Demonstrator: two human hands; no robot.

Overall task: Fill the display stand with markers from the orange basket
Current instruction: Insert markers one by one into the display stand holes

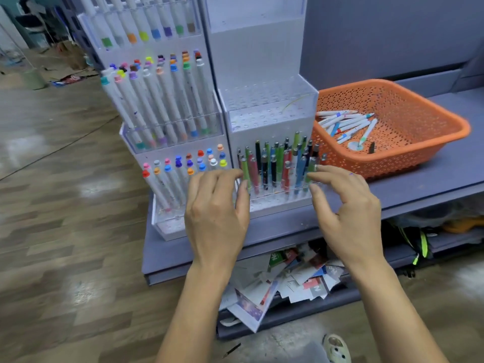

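Observation:
An orange basket sits on the grey shelf at the right, with several white markers lying loose in it. Left of it stands a white tiered display stand; its bottom tier holds several coloured pens upright, and its middle tier of holes holds nothing. My left hand reaches to the bottom tier's left edge, fingers relaxed. My right hand hovers at that tier's right edge, fingertips by a green pen, fingers loosely bent and holding nothing.
A second stand at the left is packed with white markers with coloured caps. The grey shelf runs to the right. Papers lie piled on the lower shelf. A wooden floor spreads left.

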